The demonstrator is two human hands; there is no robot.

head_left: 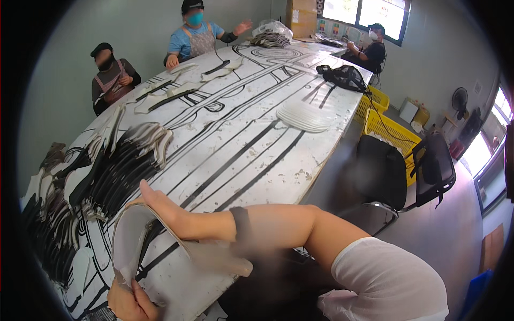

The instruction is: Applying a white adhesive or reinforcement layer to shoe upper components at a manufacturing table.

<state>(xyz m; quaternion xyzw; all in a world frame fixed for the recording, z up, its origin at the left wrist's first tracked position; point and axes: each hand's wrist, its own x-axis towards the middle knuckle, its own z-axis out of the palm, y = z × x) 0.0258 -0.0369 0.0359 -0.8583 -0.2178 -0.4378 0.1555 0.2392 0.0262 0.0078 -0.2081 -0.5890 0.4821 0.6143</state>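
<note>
A curled, flexible grey-white piece with a tan edge (127, 241) is bent into an open loop at the table's near left. My left hand (128, 304) pinches its lower edge, thumb and fingers pressed together. At its upper edge is my right hand (163, 208), one digit pointing up and the other fingers mostly hidden along the rim. A dark band circles my right wrist. A blurred pale strip (219, 259) extends below my right forearm. Beside my hands, at the left, lie stacked black-and-cream curved pieces (118, 166).
The long white table (241, 184) bears black painted lines. On it lie a pale stack (305, 116), a black mesh bag (345, 78) and loose strips (168, 96). Black chairs (383, 171) and yellow crates (391, 131) stand at the right. Several people work around the table's far sides.
</note>
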